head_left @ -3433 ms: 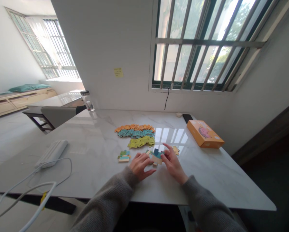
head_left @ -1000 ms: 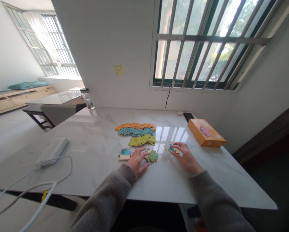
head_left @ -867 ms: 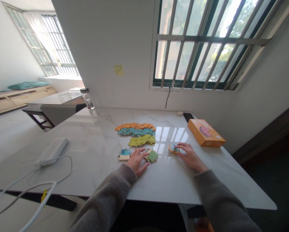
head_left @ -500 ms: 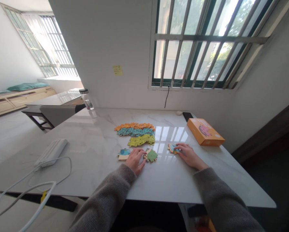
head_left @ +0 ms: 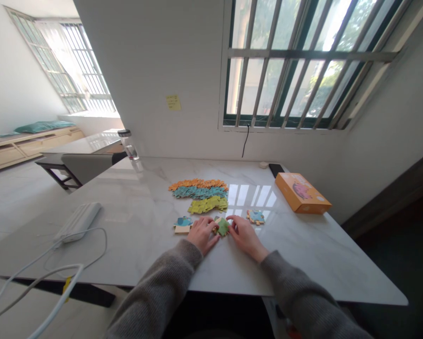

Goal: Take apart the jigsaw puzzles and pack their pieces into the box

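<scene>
Green jigsaw puzzle pieces (head_left: 222, 226) lie on the table between my two hands. My left hand (head_left: 201, 232) has its fingers curled against their left edge. From the other side, my right hand (head_left: 244, 234) grips the right edge between thumb and fingers. The fingertips partly cover the pieces. Just left of my left hand lies a blue and cream group of pieces (head_left: 182, 224). A light blue group with orange bits (head_left: 256, 216) rests apart on the right.
Beyond my hands lie rows of orange (head_left: 197, 184), teal (head_left: 200, 192) and lime-green pieces (head_left: 207, 205). An orange box (head_left: 302, 194) and a black phone (head_left: 276, 169) are at right. At left are a white power strip (head_left: 77, 221) with cables and a bottle (head_left: 128, 145).
My right hand has let go of the light blue group and moved left to the green pieces. My left hand stays at their left edge.
</scene>
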`<state>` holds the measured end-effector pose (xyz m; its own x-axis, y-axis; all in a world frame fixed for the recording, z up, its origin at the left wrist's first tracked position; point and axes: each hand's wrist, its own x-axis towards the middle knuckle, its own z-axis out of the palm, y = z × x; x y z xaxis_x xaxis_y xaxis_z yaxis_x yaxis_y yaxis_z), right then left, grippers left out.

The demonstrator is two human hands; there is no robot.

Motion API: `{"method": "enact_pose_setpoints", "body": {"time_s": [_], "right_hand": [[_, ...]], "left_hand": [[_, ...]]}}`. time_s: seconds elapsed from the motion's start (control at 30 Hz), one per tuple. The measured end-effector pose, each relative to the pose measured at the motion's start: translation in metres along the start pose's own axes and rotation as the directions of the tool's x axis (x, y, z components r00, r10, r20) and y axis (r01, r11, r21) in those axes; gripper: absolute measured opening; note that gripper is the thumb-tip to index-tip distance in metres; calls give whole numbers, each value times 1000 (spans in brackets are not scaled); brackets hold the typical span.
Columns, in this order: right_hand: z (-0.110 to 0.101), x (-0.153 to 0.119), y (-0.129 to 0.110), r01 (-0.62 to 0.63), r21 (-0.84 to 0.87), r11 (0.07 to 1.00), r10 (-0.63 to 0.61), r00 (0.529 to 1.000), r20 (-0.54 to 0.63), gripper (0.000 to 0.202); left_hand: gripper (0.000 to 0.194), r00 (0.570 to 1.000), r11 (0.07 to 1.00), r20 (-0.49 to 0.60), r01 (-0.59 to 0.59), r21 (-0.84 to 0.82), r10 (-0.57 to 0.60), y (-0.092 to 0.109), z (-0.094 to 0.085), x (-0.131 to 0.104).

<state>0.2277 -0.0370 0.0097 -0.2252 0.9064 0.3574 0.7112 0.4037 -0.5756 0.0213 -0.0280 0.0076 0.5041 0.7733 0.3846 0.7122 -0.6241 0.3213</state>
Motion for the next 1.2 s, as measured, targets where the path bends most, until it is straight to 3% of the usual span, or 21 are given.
{"method": "enact_pose_setpoints", "body": {"time_s": [0.23,0.37,0.5,0.6,0.7,0.83,1.03,1.2], "right_hand": [[1,3,5,-56,14,998,57,994,-92,19],[2,3,4,-93,236,967,101,995,-21,23],[3,4,0,-177,584,793,170,983,67,29],[1,5,-4,-209,746,632,177,976,124,38],[-3,6,-6,-200,780,593,186,976,109,39],[-9,6,-5,-171,787,593,162,983,92,39],[-14,4,-10,-194,821,537,126,981,150,42],[-16,1,-18,-201,802,563,32,975,222,49]], "left_hand": [[20,1000,1000,23,0,-2,0,1,-2,0],[17,999,1000,33,8,-3,-7,1,-2,1],[19,1000,1000,15,-12,-2,12,-1,-1,1],[28,997,998,-48,-59,-22,58,-1,0,-1],[35,980,986,-132,-156,-65,146,-1,-2,-3],[35,955,955,-147,-274,-117,256,1,-5,-4],[21,941,945,-206,-300,-130,271,0,-3,-4],[28,937,970,-298,-221,-104,181,-1,-4,-4]]}}
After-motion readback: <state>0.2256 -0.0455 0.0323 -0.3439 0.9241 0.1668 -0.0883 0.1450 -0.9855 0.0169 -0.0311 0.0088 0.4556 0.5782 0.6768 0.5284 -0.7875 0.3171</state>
